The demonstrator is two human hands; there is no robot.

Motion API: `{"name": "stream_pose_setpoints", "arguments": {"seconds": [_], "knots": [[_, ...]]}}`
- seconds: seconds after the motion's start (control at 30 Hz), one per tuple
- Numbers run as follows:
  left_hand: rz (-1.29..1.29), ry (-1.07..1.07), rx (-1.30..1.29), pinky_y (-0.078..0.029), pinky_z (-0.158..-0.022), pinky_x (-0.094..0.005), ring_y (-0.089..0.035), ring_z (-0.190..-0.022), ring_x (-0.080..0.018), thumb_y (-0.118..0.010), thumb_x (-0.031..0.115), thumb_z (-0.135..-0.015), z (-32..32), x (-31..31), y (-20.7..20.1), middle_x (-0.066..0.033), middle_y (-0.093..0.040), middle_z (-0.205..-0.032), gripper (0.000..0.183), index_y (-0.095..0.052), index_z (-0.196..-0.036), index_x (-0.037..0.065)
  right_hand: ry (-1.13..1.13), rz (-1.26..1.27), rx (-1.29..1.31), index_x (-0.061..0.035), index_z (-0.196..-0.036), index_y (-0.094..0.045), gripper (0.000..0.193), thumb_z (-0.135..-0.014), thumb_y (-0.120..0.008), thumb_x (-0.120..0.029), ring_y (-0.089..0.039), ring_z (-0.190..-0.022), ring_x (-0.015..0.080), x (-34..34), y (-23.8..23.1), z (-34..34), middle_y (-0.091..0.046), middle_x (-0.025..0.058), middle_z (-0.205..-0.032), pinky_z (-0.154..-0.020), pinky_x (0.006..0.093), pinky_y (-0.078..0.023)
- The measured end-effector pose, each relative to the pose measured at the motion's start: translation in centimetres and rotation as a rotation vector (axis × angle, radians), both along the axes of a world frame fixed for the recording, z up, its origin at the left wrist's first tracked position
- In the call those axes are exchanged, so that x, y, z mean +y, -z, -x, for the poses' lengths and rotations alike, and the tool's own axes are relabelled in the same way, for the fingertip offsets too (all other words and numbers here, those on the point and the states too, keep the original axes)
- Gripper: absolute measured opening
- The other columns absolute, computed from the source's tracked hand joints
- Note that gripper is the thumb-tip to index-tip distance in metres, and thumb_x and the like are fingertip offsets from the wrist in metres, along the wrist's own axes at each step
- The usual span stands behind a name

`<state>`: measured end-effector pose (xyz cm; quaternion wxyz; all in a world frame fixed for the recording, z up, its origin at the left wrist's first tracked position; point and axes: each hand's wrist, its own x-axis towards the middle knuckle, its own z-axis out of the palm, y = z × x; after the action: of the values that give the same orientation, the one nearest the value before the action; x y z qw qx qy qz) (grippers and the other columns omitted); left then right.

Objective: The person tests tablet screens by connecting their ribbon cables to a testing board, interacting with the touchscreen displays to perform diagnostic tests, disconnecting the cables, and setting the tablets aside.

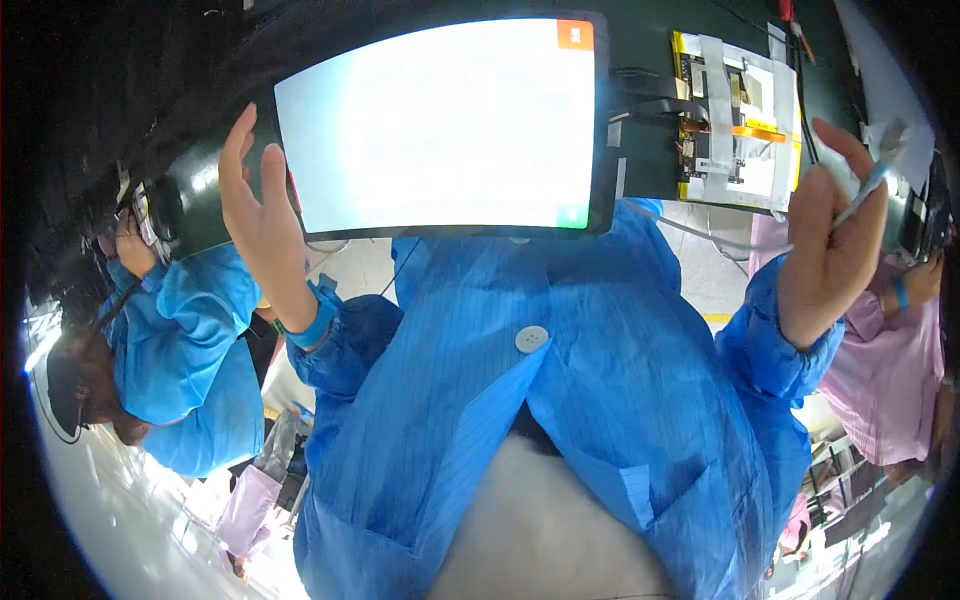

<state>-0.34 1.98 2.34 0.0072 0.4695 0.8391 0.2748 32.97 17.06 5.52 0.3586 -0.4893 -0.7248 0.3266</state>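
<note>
A lit display panel [440, 125] with a black frame lies on the bench in front of me. Its screen is almost wholly white, with an orange square and a green square at the right corners. My left hand [262, 215] is beside the panel's left edge, thumb and fingers apart, holding nothing. At the right my right hand [830, 235] is raised, its fingers closed round a thin white cable [862, 200]. The plug end of that cable points up and right, blurred. Between panel and right hand lies an assembly [765, 85] of circuit board and yellow-edged packs under white tape strips.
Dark ribbon leads [655, 107] join the panel to the taped assembly. An orange flex strip [757, 133] crosses it. Black and red leads [790, 40] run behind. A co-worker in blue [185, 350] sits at left, another in pink [885, 370] at right.
</note>
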Motion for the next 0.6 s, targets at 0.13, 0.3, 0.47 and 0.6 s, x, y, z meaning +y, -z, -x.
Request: {"name": "stream_pose_setpoints", "arguments": {"seconds": [0.13, 0.3, 0.47, 0.6], "knots": [[-0.069, 0.012, 0.105, -0.036, -0.099, -0.0438, -0.047, -0.118, -0.0298, -0.054, 0.028, -0.084, -0.6, -0.7, 0.5, -0.0121, -0.052, -0.125, 0.041, -0.055, -0.123, 0.016, -0.606, -0.448, -0.232, -0.0017, -0.097, -0.054, 0.025, -0.076, -0.067, -0.008, -0.057, -0.056, 0.0246, 0.5, 2.8, -0.6, -0.059, 0.0104, -0.073, -0.054, 0.0311, -0.048], [0.033, 0.730, 0.219, -0.036, -0.100, -0.0391, -0.049, -0.111, -0.0214, -0.061, 0.018, -0.078, -7.1, 1.4, -2.0, -0.0037, -0.058, -0.117, 0.022, -0.071, -0.098, 0.020, -0.541, -0.566, -0.462, -0.0055, -0.088, -0.055, 0.020, -0.073, -0.067, -0.011, -0.055, -0.057, 0.0208, 1.2, 3.6, 1.1, -0.055, 0.0051, -0.071, -0.051, 0.0321, -0.045], [-0.133, 1.040, 0.359, -0.032, -0.102, -0.0403, -0.052, -0.105, -0.0165, -0.054, 0.017, -0.077, -9.1, 2.4, 1.2, -0.0034, -0.061, -0.112, 0.026, -0.071, -0.095, 0.025, -0.577, -0.570, -0.531, -0.0074, -0.089, -0.057, 0.020, -0.074, -0.067, -0.015, -0.057, -0.061, 0.0184, 0.7, 4.0, 1.8, -0.055, 0.0029, -0.072, -0.052, 0.0297, -0.046], [-0.133, 0.770, 0.263, -0.033, -0.101, -0.0404, -0.055, -0.104, -0.0198, -0.050, 0.022, -0.081, -6.4, 2.1, -0.8, -0.0011, -0.061, -0.112, 0.027, -0.071, -0.097, 0.020, -0.581, -0.495, -0.600, -0.0096, -0.088, -0.057, 0.018, -0.075, -0.066, -0.018, -0.057, -0.061, 0.0177, 0.7, 4.1, 2.0, -0.055, 0.0029, -0.070, -0.052, 0.0295, -0.046]]}}
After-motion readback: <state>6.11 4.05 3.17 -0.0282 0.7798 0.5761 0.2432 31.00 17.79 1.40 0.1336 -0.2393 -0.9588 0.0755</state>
